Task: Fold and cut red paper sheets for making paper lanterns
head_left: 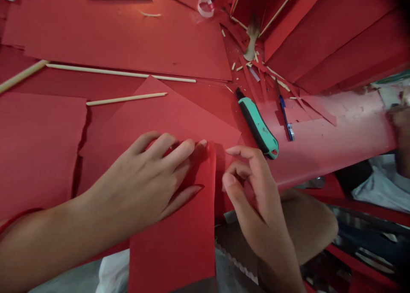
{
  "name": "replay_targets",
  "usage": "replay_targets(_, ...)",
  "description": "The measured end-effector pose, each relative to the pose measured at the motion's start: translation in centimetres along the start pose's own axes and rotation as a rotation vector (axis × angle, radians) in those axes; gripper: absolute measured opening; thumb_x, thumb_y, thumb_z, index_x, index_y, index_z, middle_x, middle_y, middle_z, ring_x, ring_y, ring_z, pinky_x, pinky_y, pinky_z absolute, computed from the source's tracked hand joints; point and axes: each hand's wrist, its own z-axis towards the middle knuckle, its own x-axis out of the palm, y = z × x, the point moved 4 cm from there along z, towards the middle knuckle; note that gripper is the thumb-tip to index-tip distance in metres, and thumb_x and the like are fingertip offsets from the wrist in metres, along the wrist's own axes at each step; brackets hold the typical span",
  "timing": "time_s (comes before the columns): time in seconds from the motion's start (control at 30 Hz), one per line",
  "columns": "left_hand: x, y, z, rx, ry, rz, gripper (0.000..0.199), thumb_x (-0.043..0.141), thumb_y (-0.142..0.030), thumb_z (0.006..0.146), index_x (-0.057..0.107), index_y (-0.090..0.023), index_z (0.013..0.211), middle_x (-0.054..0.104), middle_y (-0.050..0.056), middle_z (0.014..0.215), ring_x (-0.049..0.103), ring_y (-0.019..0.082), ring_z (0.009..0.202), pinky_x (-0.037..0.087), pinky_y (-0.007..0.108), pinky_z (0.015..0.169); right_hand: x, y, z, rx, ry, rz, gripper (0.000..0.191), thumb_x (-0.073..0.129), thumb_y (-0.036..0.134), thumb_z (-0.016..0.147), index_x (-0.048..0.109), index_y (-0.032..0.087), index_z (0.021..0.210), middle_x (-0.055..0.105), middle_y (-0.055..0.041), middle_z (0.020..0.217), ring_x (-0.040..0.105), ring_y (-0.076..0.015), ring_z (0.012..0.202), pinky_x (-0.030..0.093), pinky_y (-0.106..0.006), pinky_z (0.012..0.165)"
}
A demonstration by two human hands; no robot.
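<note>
My left hand point(153, 173) lies over a folded piece of red paper point(188, 237), its fingers spread a little and bent at the tips near the raised fold. The paper's lower end hangs past the table's front edge. Just right of the fold is my right hand point(253, 190), fingers curled with gaps between them and nothing seen in it. Beneath both lies a larger red sheet point(179, 109), one corner pointing away from me. A teal and black utility knife point(259, 126) rests beyond my right hand.
A blue pen-like tool point(285, 115) lies right of the knife. Behind are a brush point(252, 41), paper scraps and stick bits. Thin wooden sticks point(121, 72) cross the red sheets at left. Red panels point(336, 41) stand at back right. A person's arm point(400, 135) shows at far right.
</note>
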Motion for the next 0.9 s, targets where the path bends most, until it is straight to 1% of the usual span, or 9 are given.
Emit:
replay_targets(0.07, -0.2, 0.0, 0.0, 0.006, -0.018, -0.006, 0.053, 0.031, -0.045, 0.104, 0.062, -0.01, 0.127, 0.065, 0.014, 0.114, 0.056, 0.028, 0.089, 0.047, 0.046, 0.079, 0.3, 0.7, -0.5, -0.028, -0.001, -0.047, 0.038, 0.057, 0.025, 0.094, 0.045, 0.029, 0.13, 0.058, 0.0043, 0.083, 0.058, -0.0143, 0.072, 0.047, -0.03, 0.07)
replay_targets(0.17, -0.6, 0.0, 0.1, -0.004, -0.026, -0.025, 0.052, 0.036, -0.047, 0.104, 0.057, -0.008, 0.133, 0.067, 0.012, 0.111, 0.058, 0.027, 0.09, 0.046, 0.043, 0.079, 0.7, 1.1, -0.7, -0.07, -0.049, -0.154, 0.042, 0.057, 0.019, 0.092, 0.043, 0.028, 0.131, 0.06, 0.0034, 0.085, 0.059, -0.0141, 0.072, 0.046, -0.028, 0.066)
replay_targets(0.3, -1.6, -0.5, 0.1, 0.049, -0.131, -0.173, 0.042, 0.042, -0.043, 0.104, 0.066, -0.011, 0.115, 0.069, 0.01, 0.113, 0.06, 0.025, 0.095, 0.047, 0.043, 0.087, 0.7, 0.2, 0.3, -0.069, -0.159, -0.093, 0.029, 0.047, 0.016, 0.098, 0.046, 0.029, 0.123, 0.063, 0.0001, 0.101, 0.064, -0.014, 0.086, 0.048, -0.027, 0.072)
replay_targets(0.37, -1.6, -0.7, 0.1, 0.066, -0.158, -0.198, 0.037, 0.045, -0.038, 0.103, 0.068, -0.011, 0.109, 0.069, 0.01, 0.117, 0.06, 0.026, 0.1, 0.048, 0.044, 0.093, 0.8, -0.4, 1.1, -0.099, -0.171, -0.051, 0.02, 0.047, 0.019, 0.099, 0.047, 0.028, 0.116, 0.062, 0.0013, 0.096, 0.063, -0.0132, 0.083, 0.048, -0.027, 0.071)
replay_targets(0.47, -0.9, -0.8, 0.2, 0.044, -0.093, -0.156, 0.036, 0.048, -0.034, 0.102, 0.068, -0.008, 0.117, 0.068, 0.011, 0.121, 0.06, 0.029, 0.107, 0.049, 0.045, 0.095, 1.1, -1.0, 2.2, -0.128, -0.177, -0.168, 0.016, 0.045, 0.018, 0.099, 0.046, 0.026, 0.113, 0.061, 0.0027, 0.085, 0.062, -0.0137, 0.073, 0.044, -0.027, 0.065)
replay_targets(0.57, -0.4, -1.0, 0.2, 0.046, -0.06, -0.11, 0.039, 0.051, -0.035, 0.102, 0.066, -0.006, 0.123, 0.067, 0.013, 0.124, 0.059, 0.031, 0.108, 0.05, 0.047, 0.095, 1.3, -1.1, 2.7, -0.108, -0.213, -0.355, 0.018, 0.042, 0.017, 0.098, 0.045, 0.024, 0.115, 0.064, 0.0015, 0.082, 0.064, -0.0165, 0.072, 0.04, -0.028, 0.062)
replay_targets(0.67, -0.4, -1.2, 0.1, 0.062, -0.067, -0.091, 0.04, 0.052, -0.035, 0.101, 0.067, -0.004, 0.122, 0.066, 0.015, 0.126, 0.059, 0.031, 0.108, 0.047, 0.048, 0.1, 1.4, -0.9, 2.7, -0.111, -0.206, -0.464, 0.021, 0.04, 0.016, 0.097, 0.046, 0.024, 0.116, 0.066, 0.0008, 0.08, 0.064, -0.0172, 0.068, 0.036, -0.028, 0.059)
replay_targets(0.77, -0.5, -1.3, 0.0, 0.074, -0.082, -0.078, 0.037, 0.053, -0.033, 0.101, 0.069, -0.004, 0.119, 0.066, 0.016, 0.127, 0.058, 0.032, 0.111, 0.042, 0.048, 0.106, 1.5, -0.9, 2.6, -0.117, -0.158, -0.545, 0.029, 0.04, 0.013, 0.093, 0.048, 0.024, 0.118, 0.067, -0.0002, 0.08, 0.062, -0.0171, 0.065, 0.033, -0.028, 0.057)
replay_targets(0.9, -0.6, -1.5, -0.2, 0.073, -0.1, -0.081, 0.032, 0.052, -0.029, 0.101, 0.072, -0.006, 0.111, 0.067, 0.015, 0.126, 0.057, 0.03, 0.111, 0.04, 0.046, 0.107, 1.6, -0.9, 2.6, -0.138, -0.13, -0.555, 0.036, 0.039, 0.009, 0.089, 0.048, 0.023, 0.121, 0.065, 0.0, 0.076, 0.062, -0.0178, 0.065, 0.033, -0.028, 0.057)
